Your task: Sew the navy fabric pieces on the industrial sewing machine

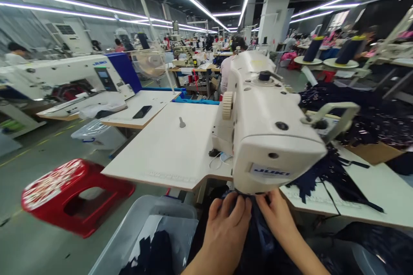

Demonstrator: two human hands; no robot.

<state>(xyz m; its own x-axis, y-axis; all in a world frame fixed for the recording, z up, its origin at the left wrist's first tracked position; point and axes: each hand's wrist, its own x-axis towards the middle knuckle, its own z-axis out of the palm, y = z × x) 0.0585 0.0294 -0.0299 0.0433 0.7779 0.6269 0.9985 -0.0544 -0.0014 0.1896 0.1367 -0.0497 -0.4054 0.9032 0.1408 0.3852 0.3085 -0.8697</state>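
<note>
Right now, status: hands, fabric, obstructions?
Left hand and right hand at dark fabric, grip unclear. Fabric below near end of white sewing machine. Machine body blocks view of anything directly beneath it.

Under the left hand (227, 225) and right hand (274, 210), the fabric (262, 240) is dark navy. Ahead of them, the sewing machine (267, 107) is off-white with blue lettering (272, 172). Left of the hands, a red stool (48, 206) has a red-and-white patterned seat (56, 180); to their right, navy pieces (319, 176) show against a white tabletop (383, 189).
</note>
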